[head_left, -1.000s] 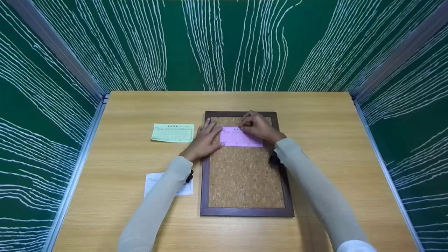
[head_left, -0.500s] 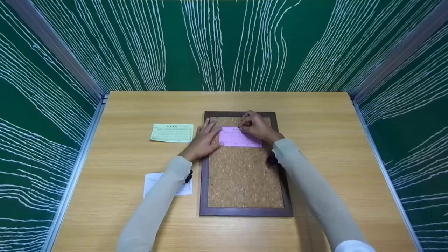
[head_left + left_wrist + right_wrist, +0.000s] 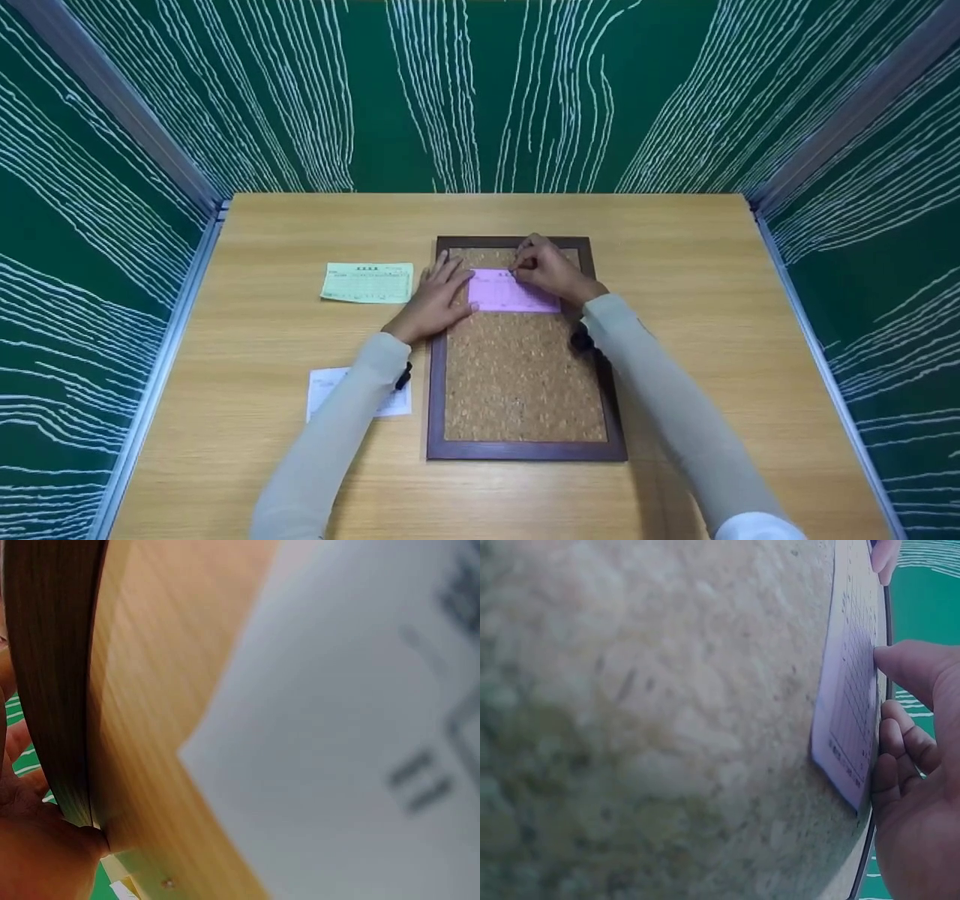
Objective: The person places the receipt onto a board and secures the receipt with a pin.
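A pink printed slip lies on the upper part of a dark-framed corkboard. My left hand rests across the board's left frame, fingers spread, with fingertips on the slip's left edge. At the slip's top middle, my right hand pinches a tiny push pin between thumb and index finger; the fingers now hide it almost wholly. In the right wrist view the slip lies flat on the cork beneath the thumb, and the other fingers of the right hand are curled.
A green printed slip lies on the wooden table left of the board. Nearer the front, a white slip lies partly under the left forearm. Green walls with white lines enclose the table.
The green bit seen at the right fingertips a second ago is now hidden by the fingers. Both hands and the pink slip stay in nearly the same place.
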Action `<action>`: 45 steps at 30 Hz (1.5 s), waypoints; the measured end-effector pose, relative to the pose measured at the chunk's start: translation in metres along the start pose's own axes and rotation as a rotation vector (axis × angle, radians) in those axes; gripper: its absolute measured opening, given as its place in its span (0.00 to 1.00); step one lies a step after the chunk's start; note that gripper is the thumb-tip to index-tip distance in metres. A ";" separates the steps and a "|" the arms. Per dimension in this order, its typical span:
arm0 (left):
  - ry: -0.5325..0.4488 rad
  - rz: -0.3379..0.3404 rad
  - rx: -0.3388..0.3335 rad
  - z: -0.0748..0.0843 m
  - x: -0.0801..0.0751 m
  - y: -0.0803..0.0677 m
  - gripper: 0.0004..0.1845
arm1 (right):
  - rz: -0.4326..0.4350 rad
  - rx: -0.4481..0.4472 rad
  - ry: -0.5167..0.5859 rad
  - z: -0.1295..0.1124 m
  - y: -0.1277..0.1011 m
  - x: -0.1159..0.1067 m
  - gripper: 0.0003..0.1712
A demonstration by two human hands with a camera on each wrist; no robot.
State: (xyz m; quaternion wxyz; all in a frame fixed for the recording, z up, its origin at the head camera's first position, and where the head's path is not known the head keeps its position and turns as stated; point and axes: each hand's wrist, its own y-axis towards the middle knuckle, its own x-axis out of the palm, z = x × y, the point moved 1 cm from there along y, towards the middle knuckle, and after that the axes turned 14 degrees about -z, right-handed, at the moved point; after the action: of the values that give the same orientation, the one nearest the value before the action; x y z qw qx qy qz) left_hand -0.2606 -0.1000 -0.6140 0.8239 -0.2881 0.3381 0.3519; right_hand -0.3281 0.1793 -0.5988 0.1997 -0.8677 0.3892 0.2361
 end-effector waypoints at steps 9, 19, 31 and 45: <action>0.019 0.004 0.022 0.000 -0.002 0.002 0.40 | 0.027 -0.022 -0.040 0.000 -0.001 0.001 0.05; 0.014 -0.010 -0.003 0.000 0.000 0.002 0.41 | 0.035 -0.029 -0.013 0.005 -0.003 0.002 0.06; 0.018 0.001 0.001 -0.001 -0.001 0.002 0.40 | 0.057 -0.022 -0.003 0.010 -0.004 0.003 0.07; 0.021 -0.015 -0.001 -0.003 0.000 0.002 0.41 | 0.100 -0.015 0.003 0.010 -0.014 0.005 0.08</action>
State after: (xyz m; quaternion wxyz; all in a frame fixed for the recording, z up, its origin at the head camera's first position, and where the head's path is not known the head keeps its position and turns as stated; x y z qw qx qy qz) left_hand -0.2636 -0.1013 -0.6161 0.8228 -0.2948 0.3443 0.3427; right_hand -0.3171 0.1899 -0.6072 0.1806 -0.8490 0.4305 0.2475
